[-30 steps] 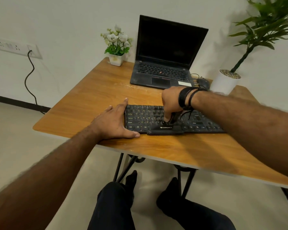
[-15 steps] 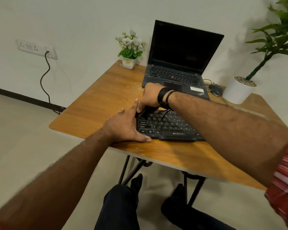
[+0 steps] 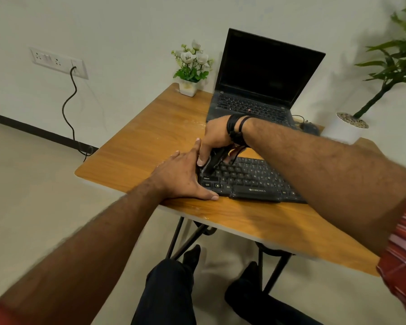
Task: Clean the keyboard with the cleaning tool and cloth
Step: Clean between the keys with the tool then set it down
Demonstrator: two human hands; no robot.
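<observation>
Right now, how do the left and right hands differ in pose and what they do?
The left hand lies flat, fingers straight, bracing the keyboard at its left end; the right hand is curled, gripping the dark cleaning tool against the keys. Both touch the keyboard's left part.

1. Right hand [image 3: 217, 137] was working the tool [image 3: 212, 161] around the middle of the keyboard [image 3: 249, 179] a second ago, just above the spacebar. Now it's all the way over at the left end, tool tip down by the Shift key.
2. That puts it right up against the left hand [image 3: 181, 177], with the thumb just beside the left index finger. Before, they were well apart.
3. Half a second ago the tool sat at the far left corner, now it's a bit nearer the front rows.
</observation>
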